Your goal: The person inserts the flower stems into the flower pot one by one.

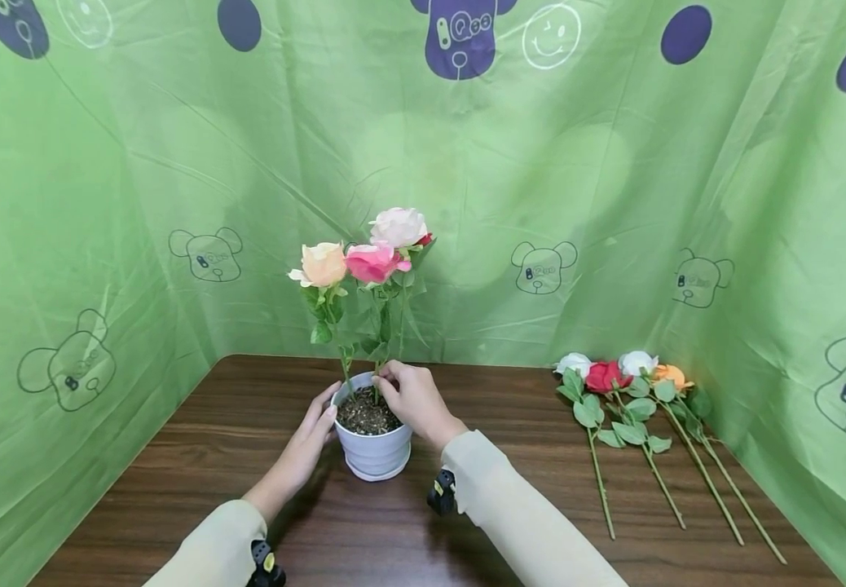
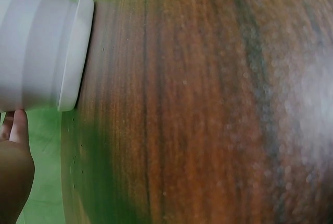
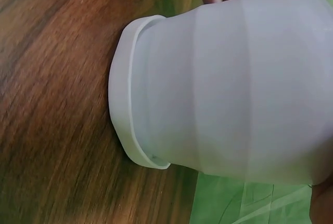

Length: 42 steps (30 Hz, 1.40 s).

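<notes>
A white ribbed flower pot (image 1: 375,452) on a saucer stands upright on the table, filled with dark soil (image 1: 364,414). From it rise a peach rose (image 1: 323,264), a pink rose (image 1: 374,263) and a pale pink rose (image 1: 398,227); a bit of red bloom (image 1: 425,240) peeks out behind. My left hand (image 1: 313,428) rests against the pot's left side, fingers fairly straight. Above the soil, my right hand (image 1: 416,399) pinches a rose stem (image 1: 376,390) low down; which bloom it bears is unclear. Both wrist views show the pot's wall, not the pinch.
On the right of the brown wooden table (image 1: 496,497) lie several loose roses, including a red rose (image 1: 606,377) and an orange rose (image 1: 672,375), stems toward the front. A green printed curtain (image 1: 467,163) encloses the back and sides.
</notes>
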Motion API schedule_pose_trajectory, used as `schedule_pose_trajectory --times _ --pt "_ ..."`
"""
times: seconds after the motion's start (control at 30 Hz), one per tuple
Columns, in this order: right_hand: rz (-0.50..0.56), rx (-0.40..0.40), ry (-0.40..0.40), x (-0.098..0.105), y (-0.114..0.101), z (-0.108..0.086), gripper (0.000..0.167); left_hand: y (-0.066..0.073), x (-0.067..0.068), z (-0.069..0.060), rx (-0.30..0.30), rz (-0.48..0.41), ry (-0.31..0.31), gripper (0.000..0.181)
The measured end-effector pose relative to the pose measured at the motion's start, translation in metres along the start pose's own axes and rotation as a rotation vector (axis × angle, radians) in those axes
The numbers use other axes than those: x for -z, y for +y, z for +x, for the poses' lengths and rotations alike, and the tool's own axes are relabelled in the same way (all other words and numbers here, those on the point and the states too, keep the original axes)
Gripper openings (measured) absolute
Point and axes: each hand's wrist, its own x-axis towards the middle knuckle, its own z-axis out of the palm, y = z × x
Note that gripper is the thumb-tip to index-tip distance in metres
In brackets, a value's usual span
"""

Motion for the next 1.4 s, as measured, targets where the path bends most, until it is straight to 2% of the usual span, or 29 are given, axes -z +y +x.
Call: schedule_pose_trajectory --times 0.3,0.67,0.87,1.1,1.4 --pt "0.006 0.034 -0.014 0.001 0.0 0.001 0.009 0.001 0.0 0.0 -0.003 0.019 0.01 0.051" --pt "-0.068 0.057 -0.08 0.003 0.0 0.0 0.01 0.0 0.001 -0.001 0.009 0.027 0.003 0.05" --pt "-0.022 0.01 -0.114 0.006 -0.002 0.0 0.01 0.001 0.0 -0.001 0.017 0.021 0.007 0.05" --pt "0.075 -0.016 -0.089 0.007 -0.001 -0.001 0.008 0.002 -0.001 -0.002 0.005 0.008 0.001 0.049" --pt "0.127 -0.035 -0.072 0.011 -0.004 -0.001 0.007 0.002 0.0 -0.002 0.019 0.015 0.01 0.05"
